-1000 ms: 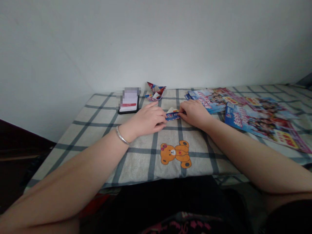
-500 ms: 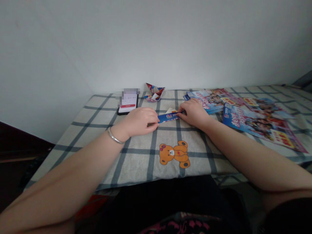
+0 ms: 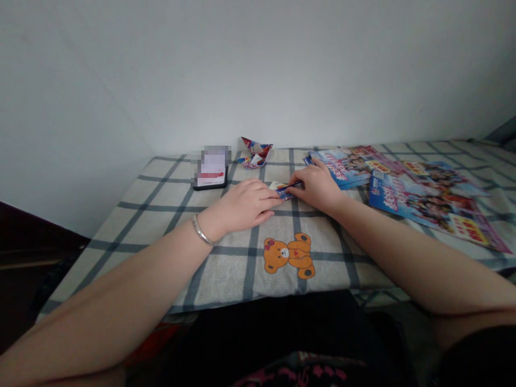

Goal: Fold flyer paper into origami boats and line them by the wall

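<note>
Blue printed paper, folded into a narrow strip (image 3: 285, 193) with a pale flap (image 3: 276, 185) showing along its far edge, lies on the grey-checked cream tablecloth (image 3: 226, 258) between the 2 hands. Progress, judged from its form: folding partly done; the long strip is made, but the flap stands out beyond it and no finished shape is visible. 1 red-and-blue folded paper piece with pointed corners (image 3: 263, 155) sits behind, apparently complete; flat blue-and-pink printed leaflets (image 3: 427, 207) at right look unfolded. Position relative to fingers: the left hand (image 3: 246, 204) has its extended fingertips laid over the strip's left end, thumb lower and apart from it; cannot tell whether anything is gripped beneath. The right hand (image 3: 316, 185), fingers bent, pinches the right end between thumb and forefinger. Only a short middle stretch shows between them.
</note>
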A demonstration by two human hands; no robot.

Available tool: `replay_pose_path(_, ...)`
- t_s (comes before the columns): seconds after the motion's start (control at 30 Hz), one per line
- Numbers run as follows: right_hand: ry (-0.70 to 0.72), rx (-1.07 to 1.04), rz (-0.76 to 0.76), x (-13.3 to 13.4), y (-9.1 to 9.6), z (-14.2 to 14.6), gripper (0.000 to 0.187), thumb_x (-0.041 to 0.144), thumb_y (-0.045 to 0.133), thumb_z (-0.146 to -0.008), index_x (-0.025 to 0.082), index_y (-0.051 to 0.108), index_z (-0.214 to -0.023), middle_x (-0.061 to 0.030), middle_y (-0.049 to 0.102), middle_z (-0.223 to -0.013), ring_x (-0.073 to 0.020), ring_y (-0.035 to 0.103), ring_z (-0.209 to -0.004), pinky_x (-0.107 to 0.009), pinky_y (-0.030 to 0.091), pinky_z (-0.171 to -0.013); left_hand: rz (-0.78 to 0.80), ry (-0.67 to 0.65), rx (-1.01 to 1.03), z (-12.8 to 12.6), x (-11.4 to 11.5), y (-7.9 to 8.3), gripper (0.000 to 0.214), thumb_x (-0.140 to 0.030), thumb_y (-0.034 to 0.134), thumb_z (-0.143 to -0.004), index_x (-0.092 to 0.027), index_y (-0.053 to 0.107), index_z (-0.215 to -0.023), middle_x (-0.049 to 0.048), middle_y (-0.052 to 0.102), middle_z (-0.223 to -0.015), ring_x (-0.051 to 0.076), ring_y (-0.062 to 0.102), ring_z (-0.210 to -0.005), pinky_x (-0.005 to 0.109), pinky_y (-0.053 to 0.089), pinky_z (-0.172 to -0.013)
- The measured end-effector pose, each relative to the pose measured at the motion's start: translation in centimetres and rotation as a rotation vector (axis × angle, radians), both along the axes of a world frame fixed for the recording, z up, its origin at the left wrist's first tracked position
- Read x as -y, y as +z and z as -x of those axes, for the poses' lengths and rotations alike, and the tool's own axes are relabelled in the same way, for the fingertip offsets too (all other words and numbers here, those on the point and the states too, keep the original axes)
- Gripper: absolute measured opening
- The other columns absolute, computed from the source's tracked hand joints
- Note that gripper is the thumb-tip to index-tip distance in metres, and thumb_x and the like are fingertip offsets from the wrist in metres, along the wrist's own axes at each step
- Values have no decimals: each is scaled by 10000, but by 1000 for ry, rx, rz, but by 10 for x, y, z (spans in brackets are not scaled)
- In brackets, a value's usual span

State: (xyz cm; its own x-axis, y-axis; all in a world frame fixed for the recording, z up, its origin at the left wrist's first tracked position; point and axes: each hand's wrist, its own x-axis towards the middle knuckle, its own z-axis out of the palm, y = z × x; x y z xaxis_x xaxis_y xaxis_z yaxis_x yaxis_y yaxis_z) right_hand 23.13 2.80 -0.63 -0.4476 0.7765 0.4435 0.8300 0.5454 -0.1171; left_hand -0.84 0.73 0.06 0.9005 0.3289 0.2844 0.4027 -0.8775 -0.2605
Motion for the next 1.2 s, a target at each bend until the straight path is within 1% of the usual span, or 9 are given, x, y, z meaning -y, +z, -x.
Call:
replay_pose_path(0.17, 70, -44, 121, -6, 3, -12, 135, 236, 646, -839, 205, 749, -922, -50, 771, -894, -247, 659, -913, -442, 396, -1012, 7, 50, -10, -1, 4, 1, 305, -289, 584, -952, -168, 666, -1220, 67, 712, -1199, 236, 629, -1069, 421, 464, -1011)
replay_pose_path(0.27, 85, -36, 172, -10, 1, -16, 110, 224, 656, -825, 209, 735, -900, -32, 762, -869, -233, 658, -870, -497, 346, -1064, 36, 87, -5, -1, 6, 1, 299, -297, 584, -950, -167, 674, -1204, 78, 704, -1189, 243, 622, -1094, 411, 472, -1005)
replay_pose_path(0.37, 70, -46, 143, -12, -1, -14, 50, 219, 669, -810, 213, 713, -833, -15, 752, -828, -228, 659, -858, -549, 268, -1122, 44, 124, 1, -2, 7, 1, 327, -315, 584, -951, -163, 664, -1229, 94, 693, -1189, 256, 611, -1120, 410, 483, -994)
replay_pose_path(0.5, 30, -61, 67, -11, -3, -8, 53, 224, 655, -804, 218, 671, -754, -4, 730, -763, -220, 650, -808, -561, 241, -1139, 37, 151, -14, -4, 7, 1, 357, -315, 581, -954, -176, 649, -1276, 87, 687, -1180, 258, 619, -1078, 410, 500, -958)
replay_pose_path(0.8, 72, 9, -66, -6, -3, -7, 85, 199, 613, -849, 208, 696, -831, -40, 720, -813, -247, 617, -867, -500, 314, -1094, 36, 171, -36, -6, 10, 2, 341, -289, 558, -965, -198, 657, -1279, 72, 675, -1181, 251, 609, -1062, 404, 507, -925)
replay_pose_path(0.87, 117, 26, -113, -5, -1, -9, 122, 224, 608, -883, 207, 728, -861, -56, 729, -875, -256, 599, -911, -486, 345, -1057, 27, 189, -36, -8, 13, 3, 332, -294, 543, -974, -194, 659, -1269, 74, 674, -1170, 252, 610, -1054, 396, 512, -897)
replay_pose_path(0.97, 163, 32, -160, 0, 4, -12, 178, 280, 617, -913, 204, 778, -922, -88, 726, -1013, -264, 574, -942, -431, 425, -904, 7, 258, -50, -11, 18, 4, 333, -313, 535, -980, -173, 660, -1255, 88, 673, -1137, 262, 613, -1031, 391, 517, -838)
replay_pose_path(1.1, 275, 141, -100, 11, 8, -8, 211, 237, 628, -907, 215, 794, -1034, -89, 726, -979, -235, 585, -908, -371, 440, -824, -1, 316, -57, -13, 22, 6, 339, -355, 541, -981, -153, 665, -1223, 102, 662, -1147, 274, 612, -1047, 399, 516, -846)
replay_pose_path(1.2, 256, 209, -41, 19, 9, -3, 281, 242, 572, -948, 253, 767, -1150, -70, 723, -955, -207, 614, -875, -315, 422, -722, -10, 323, -66, -13, 23, 6, 329, -365, 544, -981, -143, 664, -1192, 107, 655, -1151, 275, 612, -1053, 400, 517, -857)
